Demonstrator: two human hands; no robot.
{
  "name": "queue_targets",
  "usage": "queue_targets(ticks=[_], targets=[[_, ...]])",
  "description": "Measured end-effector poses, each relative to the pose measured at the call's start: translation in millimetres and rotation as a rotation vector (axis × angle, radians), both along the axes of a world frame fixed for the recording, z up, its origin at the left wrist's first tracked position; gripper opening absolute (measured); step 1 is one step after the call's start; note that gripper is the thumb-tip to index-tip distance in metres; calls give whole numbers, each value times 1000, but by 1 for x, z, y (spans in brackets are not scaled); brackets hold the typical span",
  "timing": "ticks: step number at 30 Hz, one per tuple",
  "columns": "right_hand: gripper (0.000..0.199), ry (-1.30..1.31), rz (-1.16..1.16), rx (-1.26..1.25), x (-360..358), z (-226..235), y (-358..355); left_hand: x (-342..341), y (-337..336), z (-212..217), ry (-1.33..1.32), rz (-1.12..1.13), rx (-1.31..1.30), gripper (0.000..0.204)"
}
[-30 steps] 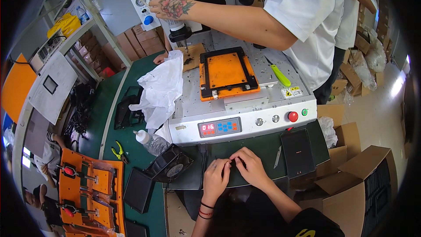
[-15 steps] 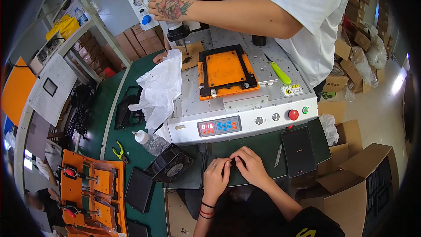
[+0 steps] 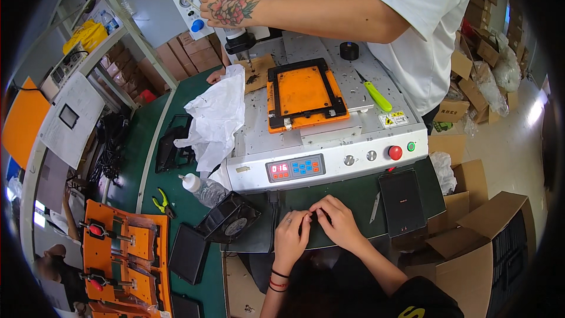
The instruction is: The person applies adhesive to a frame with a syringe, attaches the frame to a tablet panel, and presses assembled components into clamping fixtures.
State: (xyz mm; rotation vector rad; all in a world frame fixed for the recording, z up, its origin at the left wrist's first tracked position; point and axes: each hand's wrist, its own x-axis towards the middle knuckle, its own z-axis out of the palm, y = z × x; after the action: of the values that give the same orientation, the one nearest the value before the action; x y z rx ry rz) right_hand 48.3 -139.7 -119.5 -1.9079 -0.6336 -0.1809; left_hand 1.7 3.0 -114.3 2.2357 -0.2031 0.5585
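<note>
Black cord (image 3: 275,215): thicker end toward twelve o'clock, length trailing toward six, at six o'clock from the view's centre.
Fan (image 3: 235,221): black, square-framed, tilted, at the cord's nine o'clock.
Metal strip (image 3: 374,208): thin, grey, lying at four o'clock from centre.

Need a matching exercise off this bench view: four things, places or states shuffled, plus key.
1. Left hand
2. Thin grey strip
3. Green-handled knife
4. Lime-handled pliers

A. Between the right hand and a black panel
B. Left of the clear bottle
C. Wears a ring
D. On the machine, right of the orange plate

Pairs: 1-C, 2-A, 3-D, 4-B
</note>
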Motion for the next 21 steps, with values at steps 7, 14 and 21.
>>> queue_targets(ticks=[7, 14, 21], targets=[[8, 17, 3, -10, -1, 0, 0, -1, 1, -1, 1, 4, -4, 7], [8, 14, -1, -9, -1, 1, 0, 0, -1, 2, -1, 3, -4, 7], [9, -12, -6, -11, -1, 0, 0, 0, -1, 1, 0, 7, -10, 7]])
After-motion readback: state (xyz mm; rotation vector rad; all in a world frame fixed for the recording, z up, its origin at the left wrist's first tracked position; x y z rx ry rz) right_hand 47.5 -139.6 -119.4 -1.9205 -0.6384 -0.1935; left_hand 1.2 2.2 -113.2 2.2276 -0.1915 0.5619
